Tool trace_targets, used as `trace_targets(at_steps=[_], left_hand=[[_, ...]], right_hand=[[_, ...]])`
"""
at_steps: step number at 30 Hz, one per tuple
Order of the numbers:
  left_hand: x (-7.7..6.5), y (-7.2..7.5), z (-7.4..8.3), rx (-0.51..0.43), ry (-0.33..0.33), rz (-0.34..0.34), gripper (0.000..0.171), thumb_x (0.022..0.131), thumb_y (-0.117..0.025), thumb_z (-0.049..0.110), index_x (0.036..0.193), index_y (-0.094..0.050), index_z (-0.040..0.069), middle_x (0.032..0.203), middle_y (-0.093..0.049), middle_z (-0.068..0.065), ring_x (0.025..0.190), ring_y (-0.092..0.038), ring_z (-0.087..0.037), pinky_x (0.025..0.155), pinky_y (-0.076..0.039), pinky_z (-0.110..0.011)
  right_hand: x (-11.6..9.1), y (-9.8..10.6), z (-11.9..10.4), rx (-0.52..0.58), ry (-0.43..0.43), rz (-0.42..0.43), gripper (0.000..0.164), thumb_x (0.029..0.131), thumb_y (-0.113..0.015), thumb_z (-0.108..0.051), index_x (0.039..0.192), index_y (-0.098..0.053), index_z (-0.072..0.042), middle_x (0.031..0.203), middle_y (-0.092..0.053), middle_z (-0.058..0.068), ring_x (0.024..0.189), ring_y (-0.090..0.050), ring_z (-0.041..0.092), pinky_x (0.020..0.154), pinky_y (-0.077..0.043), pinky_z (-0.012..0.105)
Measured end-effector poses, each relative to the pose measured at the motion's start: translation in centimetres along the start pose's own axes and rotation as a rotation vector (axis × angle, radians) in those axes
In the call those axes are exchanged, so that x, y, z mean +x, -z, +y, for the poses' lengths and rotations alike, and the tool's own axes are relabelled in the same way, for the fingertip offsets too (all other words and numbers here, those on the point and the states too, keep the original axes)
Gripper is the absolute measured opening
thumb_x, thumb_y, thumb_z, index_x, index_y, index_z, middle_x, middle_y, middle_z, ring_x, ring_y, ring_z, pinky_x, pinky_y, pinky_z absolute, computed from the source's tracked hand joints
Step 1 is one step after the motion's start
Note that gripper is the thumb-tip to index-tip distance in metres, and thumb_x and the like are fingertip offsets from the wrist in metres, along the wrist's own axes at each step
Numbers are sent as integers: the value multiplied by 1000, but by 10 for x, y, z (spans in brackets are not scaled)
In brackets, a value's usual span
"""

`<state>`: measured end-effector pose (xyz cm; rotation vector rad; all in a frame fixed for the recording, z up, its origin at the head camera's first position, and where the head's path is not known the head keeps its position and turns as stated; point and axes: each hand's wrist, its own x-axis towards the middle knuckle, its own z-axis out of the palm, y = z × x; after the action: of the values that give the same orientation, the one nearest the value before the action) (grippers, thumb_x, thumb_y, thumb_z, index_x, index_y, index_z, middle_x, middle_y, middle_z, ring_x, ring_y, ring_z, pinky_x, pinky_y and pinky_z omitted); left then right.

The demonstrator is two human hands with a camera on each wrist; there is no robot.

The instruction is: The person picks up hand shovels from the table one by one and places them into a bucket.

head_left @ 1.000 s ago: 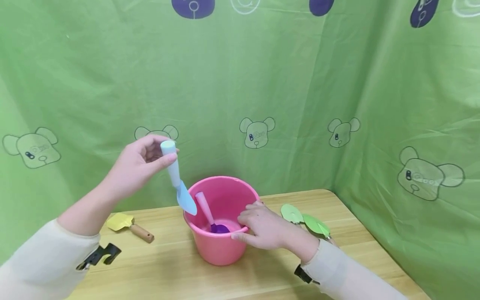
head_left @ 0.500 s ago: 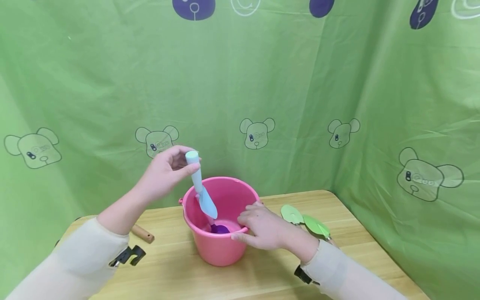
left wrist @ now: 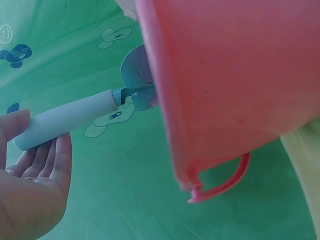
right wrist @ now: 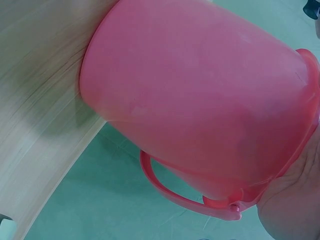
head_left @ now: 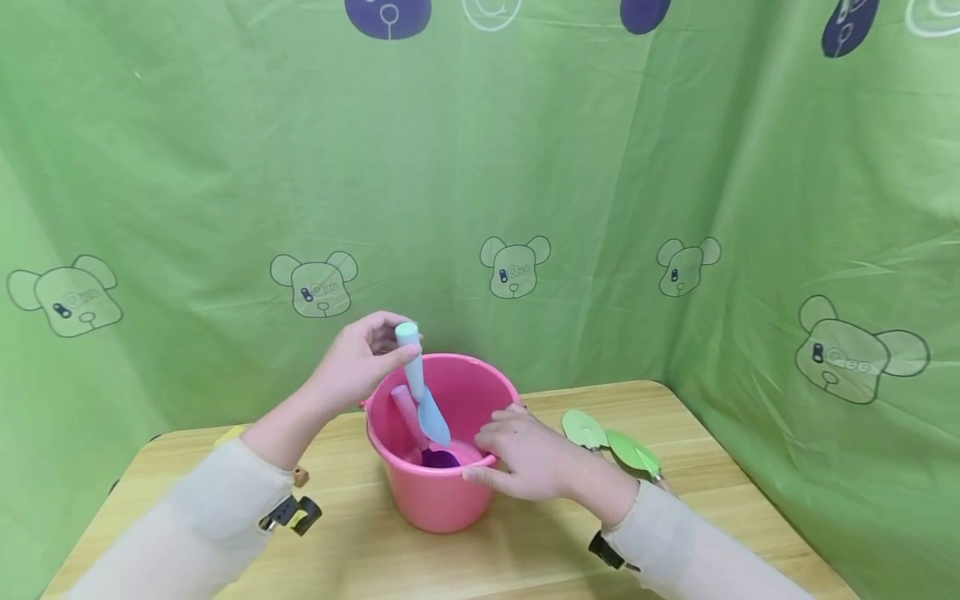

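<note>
My left hand (head_left: 358, 360) pinches the top of the handle of a light blue toy trowel (head_left: 432, 417). The trowel points blade-down into the mouth of a pink bucket (head_left: 442, 502). In the left wrist view, its pale handle (left wrist: 70, 120) lies between thumb and fingers, and part of the blade is behind the bucket's rim. Inside the bucket leans a second toy shovel with a pink handle (head_left: 409, 417) and a purple blade (head_left: 439, 458). My right hand (head_left: 525, 454) grips the bucket's near right rim, fingers inside and thumb outside.
Right of the bucket, two green-bladed shovels, one pale (head_left: 582, 428) and one brighter (head_left: 632, 451), lie on the wooden table (head_left: 360, 533). A yellow shovel (head_left: 229, 434) at left is mostly covered by the left arm. The bucket's handle (right wrist: 175, 195) hangs at its back. Green cloth stands behind.
My left hand has moved right and down, bringing the blue trowel from the bucket's left rim to inside its mouth. The right hand and bucket have stayed put.
</note>
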<state>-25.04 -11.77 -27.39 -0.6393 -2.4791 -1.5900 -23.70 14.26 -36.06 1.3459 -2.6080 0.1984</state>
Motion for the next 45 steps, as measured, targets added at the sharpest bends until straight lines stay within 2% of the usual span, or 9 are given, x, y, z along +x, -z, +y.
trace_targets(at_steps=[7, 13, 21, 28, 35, 45], left_hand=[[4, -12, -13, -3, 67, -21, 39, 83, -68, 28, 116, -52, 14, 109, -62, -4, 102, -57, -18, 84, -49, -37], [10, -28, -24, 8, 75, -48, 33, 83, -68, 26, 111, -54, 15, 105, -62, -3, 99, -57, -17, 86, -47, -36], [17, -46, -40, -22, 98, -75, 29, 82, -69, 23, 107, -56, 14, 102, -62, -2, 99, -57, -17, 86, -47, -35], [22, -54, -43, -37, 95, -97, 30, 81, -69, 22, 106, -56, 11, 98, -62, -4, 94, -58, -17, 84, -48, -34], [24, -65, -45, 34, 130, -149, 27, 81, -69, 23, 103, -56, 15, 96, -60, -2, 89, -57, -17, 79, -48, -33], [23, -76, -44, 64, 106, -170, 24, 81, -68, 18, 101, -56, 12, 94, -59, -3, 87, -56, -17, 77, -48, -31]], right_hand=[[0, 0, -1, -8, 5, -7, 46, 90, -32, -65, 67, -40, -27, 62, -37, -12, 70, -35, 8, 75, -30, 29], [-1, 0, -1, 3, 0, -2, 45, 90, -33, -65, 68, -41, -27, 61, -37, -12, 69, -35, 9, 75, -30, 29], [0, -1, 0, -7, 18, 14, 44, 91, -33, -63, 68, -40, -27, 61, -36, -13, 69, -35, 9, 75, -30, 29], [1, 2, 0, 3, 12, 16, 47, 91, -34, -63, 67, -44, -23, 61, -36, -12, 68, -34, 9, 74, -29, 29], [0, 2, 0, 7, 11, 14, 47, 91, -34, -63, 67, -42, -24, 60, -35, -12, 66, -34, 9, 74, -29, 29], [2, 0, -1, 3, 15, 10, 43, 91, -33, -63, 68, -40, -27, 61, -36, -12, 69, -35, 8, 76, -29, 29]])
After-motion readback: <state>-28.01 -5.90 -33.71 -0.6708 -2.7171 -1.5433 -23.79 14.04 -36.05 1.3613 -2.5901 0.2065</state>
